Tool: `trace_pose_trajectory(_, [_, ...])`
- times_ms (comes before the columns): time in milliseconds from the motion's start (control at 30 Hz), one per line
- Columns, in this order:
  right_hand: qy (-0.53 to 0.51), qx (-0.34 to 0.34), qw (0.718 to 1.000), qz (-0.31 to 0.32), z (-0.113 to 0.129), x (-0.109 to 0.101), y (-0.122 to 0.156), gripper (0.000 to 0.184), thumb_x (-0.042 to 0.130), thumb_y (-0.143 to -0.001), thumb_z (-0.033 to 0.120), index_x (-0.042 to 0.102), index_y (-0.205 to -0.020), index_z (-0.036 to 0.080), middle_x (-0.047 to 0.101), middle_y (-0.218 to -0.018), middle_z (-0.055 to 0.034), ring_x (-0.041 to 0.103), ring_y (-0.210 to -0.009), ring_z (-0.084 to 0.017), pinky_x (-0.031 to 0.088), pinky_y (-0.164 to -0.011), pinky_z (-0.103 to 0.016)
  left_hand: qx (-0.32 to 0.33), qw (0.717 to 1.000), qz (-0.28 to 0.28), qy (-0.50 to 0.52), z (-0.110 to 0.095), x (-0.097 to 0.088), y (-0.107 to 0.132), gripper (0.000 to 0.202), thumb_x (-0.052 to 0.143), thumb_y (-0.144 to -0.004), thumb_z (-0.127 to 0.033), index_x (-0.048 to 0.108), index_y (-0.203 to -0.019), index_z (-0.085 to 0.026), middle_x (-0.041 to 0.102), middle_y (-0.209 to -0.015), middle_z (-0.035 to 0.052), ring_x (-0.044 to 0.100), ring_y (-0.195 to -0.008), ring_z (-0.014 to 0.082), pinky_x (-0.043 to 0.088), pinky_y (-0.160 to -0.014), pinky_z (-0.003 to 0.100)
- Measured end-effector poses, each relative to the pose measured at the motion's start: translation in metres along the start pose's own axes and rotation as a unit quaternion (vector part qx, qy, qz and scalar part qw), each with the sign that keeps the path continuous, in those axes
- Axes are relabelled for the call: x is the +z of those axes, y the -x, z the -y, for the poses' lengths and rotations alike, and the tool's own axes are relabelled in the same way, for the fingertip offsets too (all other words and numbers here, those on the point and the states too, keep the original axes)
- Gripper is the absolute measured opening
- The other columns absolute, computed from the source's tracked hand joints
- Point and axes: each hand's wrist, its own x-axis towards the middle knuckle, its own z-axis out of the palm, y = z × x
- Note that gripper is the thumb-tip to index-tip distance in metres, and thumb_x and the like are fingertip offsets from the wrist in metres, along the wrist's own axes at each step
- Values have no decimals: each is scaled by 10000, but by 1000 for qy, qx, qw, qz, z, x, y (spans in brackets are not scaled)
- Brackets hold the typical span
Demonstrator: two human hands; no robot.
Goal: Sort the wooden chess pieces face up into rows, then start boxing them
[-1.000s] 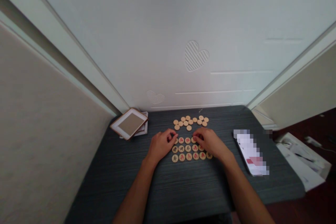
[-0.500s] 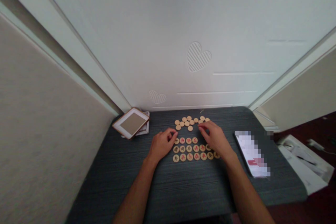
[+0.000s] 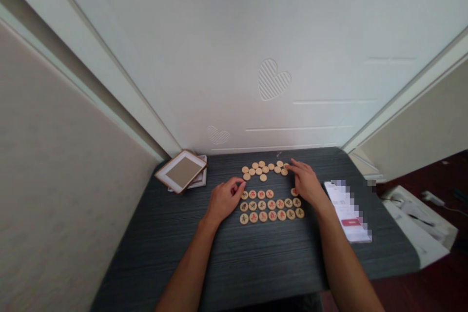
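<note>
Round wooden Chinese chess pieces [image 3: 262,205] with red or black characters lie in rows on the dark table. Behind them is a loose cluster of blank-side-up pieces [image 3: 259,171]. My left hand [image 3: 224,200] rests at the left end of the back row, fingers curled and thumb against the index finger, nothing showing between them. My right hand [image 3: 307,183] reaches over the right side with fingers stretched. Its fingertips touch or hover over a piece at the cluster's right end. Partly covered by that hand is a red-marked piece [image 3: 294,191].
Two stacked picture frames [image 3: 182,170] lie at the table's back left. A phone [image 3: 347,212] with a lit screen lies on the right. Beyond the right edge is an open white box [image 3: 420,224] with a cable. A white panel [image 3: 234,83] with heart reliefs stands behind the table.
My right hand has moved slightly right, its fingers straightening towards the cluster's right end. The red-marked piece beneath it and the right ends of the front rows now show. My left hand stays put.
</note>
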Motion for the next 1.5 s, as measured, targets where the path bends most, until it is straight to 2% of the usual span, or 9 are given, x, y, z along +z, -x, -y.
trace_pose_trajectory(233, [3, 42, 998, -38, -16, 0, -1, 326, 522, -848, 126, 698, -1116, 184, 654, -1296, -108, 595, -1191, -258, 433, -1080, -449, 3, 1000, -3, 11, 1, 0, 0, 299, 479, -970, -452, 695, -1046, -260, 659, -688, -21, 614, -639, 148, 386, -590, 236])
trace_pose_trajectory(533, [-25, 48, 998, -39, -11, -1, -4, 159, 584, -896, 283, 696, -990, 219, 734, -1017, -67, 628, -977, -253, 477, -929, -410, 2, 1000, -20, 23, 5, 4, -2, 304, 508, -952, -461, 706, -1032, -245, 666, -668, -21, 616, -616, 144, 386, -571, 233])
trace_pose_trajectory(700, [-65, 45, 995, -56, -7, -6, -5, 236, 577, -918, 359, 705, -1057, 218, 706, -971, -82, 629, -867, -231, 501, -852, -390, 6, 999, -27, 33, 6, 5, -2, 288, 518, -949, -450, 706, -1019, -243, 663, -656, -25, 623, -613, 142, 389, -574, 234])
trace_pose_trajectory(833, [-166, 65, 981, -77, 2, -11, -6, 332, 550, -938, 438, 707, -1148, 234, 688, -1041, -98, 637, -835, -217, 533, -789, -380, 6, 999, -29, 37, 6, 4, -1, 288, 519, -952, -451, 706, -1017, -242, 657, -649, -30, 624, -609, 138, 388, -572, 235])
trace_pose_trajectory(967, [-364, 108, 925, -23, 16, -13, -7, 362, 592, -919, 499, 698, -1159, 249, 706, -1039, -68, 659, -817, -190, 557, -773, -358, 8, 999, -32, 42, 5, 4, -1, 288, 527, -947, -453, 710, -1017, -242, 664, -652, -32, 623, -602, 136, 391, -572, 235])
trace_pose_trajectory(1067, [-510, 144, 848, -1, 27, -14, -7, 348, 692, -864, 473, 702, -1123, 241, 715, -944, -35, 668, -834, -172, 560, -827, -343, 8, 999, -35, 41, 5, 4, -2, 283, 532, -944, -450, 712, -1016, -243, 667, -650, -33, 623, -600, 136, 391, -572, 236])
trace_pose_trajectory(1200, [-634, 169, 755, 17, 38, -17, -6, 294, 779, -809, 395, 721, -1048, 234, 718, -1005, -23, 680, -903, -151, 554, -903, -310, 8, 999, -37, 38, 5, 4, -2, 281, 529, -947, -452, 710, -1010, -247, 667, -653, -35, 624, -602, 134, 392, -580, 234])
trace_pose_trajectory(1300, [-661, 182, 727, 32, 41, -19, -6, 287, 794, -802, 357, 722, -1049, 230, 726, -984, -18, 694, -894, -140, 559, -912, -294, 6, 999, -35, 38, 5, 4, -1, 286, 521, -952, -461, 706, -1013, -251, 665, -656, -37, 623, -601, 133, 388, -579, 233])
trace_pose_trajectory(1500, [-667, 182, 721, 48, 43, -18, -5, 342, 820, -776, 306, 708, -1091, 235, 739, -1025, -28, 710, -896, -144, 577, -895, -289, 5, 999, -31, 38, 5, 5, -1, 295, 512, -957, -471, 699, -1018, -251, 652, -646, -38, 611, -590, 135, 382, -576, 236])
